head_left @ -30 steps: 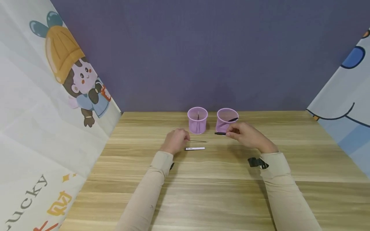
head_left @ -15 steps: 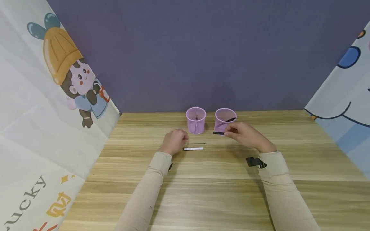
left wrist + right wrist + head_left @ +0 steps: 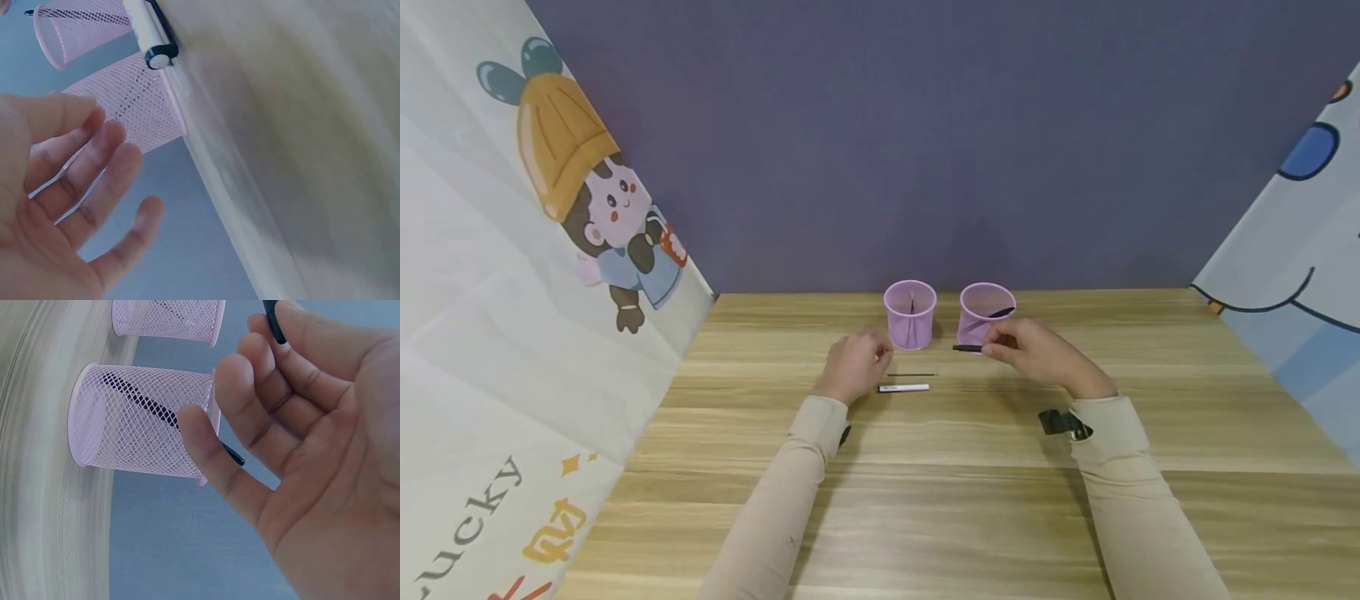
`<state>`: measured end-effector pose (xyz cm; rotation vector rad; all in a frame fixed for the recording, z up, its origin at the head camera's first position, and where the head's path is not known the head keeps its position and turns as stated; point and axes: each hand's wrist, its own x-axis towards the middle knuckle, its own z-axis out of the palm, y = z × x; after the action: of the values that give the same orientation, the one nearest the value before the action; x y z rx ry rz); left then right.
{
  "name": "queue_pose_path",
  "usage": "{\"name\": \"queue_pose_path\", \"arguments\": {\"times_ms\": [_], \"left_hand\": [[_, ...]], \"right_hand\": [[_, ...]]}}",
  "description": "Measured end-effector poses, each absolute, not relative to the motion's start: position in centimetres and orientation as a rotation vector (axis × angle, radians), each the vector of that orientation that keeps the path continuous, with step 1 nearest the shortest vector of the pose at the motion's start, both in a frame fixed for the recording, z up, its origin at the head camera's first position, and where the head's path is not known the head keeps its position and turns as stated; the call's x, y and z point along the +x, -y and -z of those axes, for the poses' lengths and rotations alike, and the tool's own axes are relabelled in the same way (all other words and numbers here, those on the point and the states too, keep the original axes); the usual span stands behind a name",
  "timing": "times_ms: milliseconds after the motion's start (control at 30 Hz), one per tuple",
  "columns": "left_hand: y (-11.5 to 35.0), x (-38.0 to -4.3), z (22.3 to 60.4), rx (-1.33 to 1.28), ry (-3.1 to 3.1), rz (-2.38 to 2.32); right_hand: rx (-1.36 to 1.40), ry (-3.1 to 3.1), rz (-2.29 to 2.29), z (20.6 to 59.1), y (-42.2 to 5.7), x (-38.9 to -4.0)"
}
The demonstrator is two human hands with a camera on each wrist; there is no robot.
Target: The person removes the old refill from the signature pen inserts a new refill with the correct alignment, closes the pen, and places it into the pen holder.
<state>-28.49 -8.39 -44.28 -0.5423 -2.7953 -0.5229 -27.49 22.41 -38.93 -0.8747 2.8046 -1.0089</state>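
Observation:
My right hand (image 3: 1037,354) pinches a short black pen (image 3: 967,348) between thumb and index finger, in front of the right pink mesh cup (image 3: 973,327). In the right wrist view the pen's dark end (image 3: 275,324) sticks out below the thumb. My left hand (image 3: 853,367) hovers over the table with nothing visible in its loosely bent fingers (image 3: 134,169). Beside it lie a thin dark rod (image 3: 912,375) and, nearer me, a white marker (image 3: 903,388) with a black end. Behind that hand stands the left pink mesh cup (image 3: 911,321), holding thin dark sticks.
Inside the right cup leans another black pen (image 3: 232,453), its end past the rim. Both cups stand apart near the back of the wooden table (image 3: 955,517). A dark panel (image 3: 955,150) rises behind it, with printed sheets (image 3: 482,275) at the sides.
My left hand has let go of the thin rod, which now lies on the table behind the marker. My right hand keeps its pinch on the black pen, nearly unmoved.

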Motion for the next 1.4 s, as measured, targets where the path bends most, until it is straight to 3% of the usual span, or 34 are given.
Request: {"name": "queue_pose_path", "arguments": {"times_ms": [533,933,1400], "left_hand": [[7.2,-29.2,42.0,-0.550,2.670,0.555],[5.9,-33.1,38.1,-0.705,2.690,0.313],[3.6,-37.0,37.7,-0.720,2.959,0.053]], "right_hand": [[-0.902,-2.793,1.037,39.2,-22.5,-27.4],[-0.891,-2.785,1.045,39.3,-22.5,-27.5],[-0.905,-2.749,1.071,39.2,-22.0,-27.4]]}}
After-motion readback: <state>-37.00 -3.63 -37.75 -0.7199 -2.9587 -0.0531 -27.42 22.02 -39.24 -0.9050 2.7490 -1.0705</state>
